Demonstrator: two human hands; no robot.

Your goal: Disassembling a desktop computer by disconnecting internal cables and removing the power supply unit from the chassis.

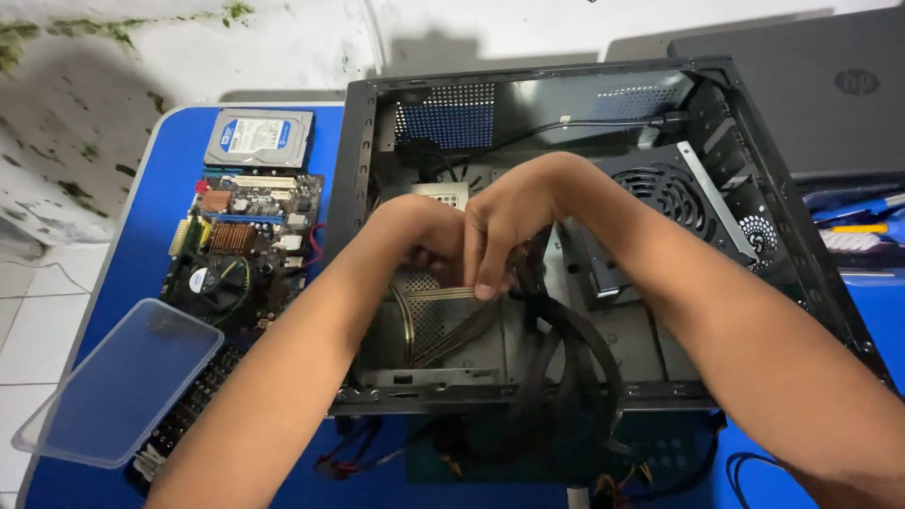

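Note:
An open black computer case [358, 170] lies on its side on a blue table [160, 179]. Both my hands reach into it. My left hand [424, 236] is curled around something I cannot make out, close against my right hand. My right hand [509, 221] pinches a flat grey ribbon cable [443, 294] that curves down across the case floor. Thick black cables [575, 368] run from beside my right hand out over the case's front edge. A power supply with a round fan grille [669, 193] sits in the case behind my right forearm.
Left of the case lie a motherboard [240, 250] with a round cooler fan, a hard drive [259, 139] behind it, and a clear plastic lid [118, 382] in front. A closed dark laptop [830, 94] rests at the back right, with small tools [858, 221] below it.

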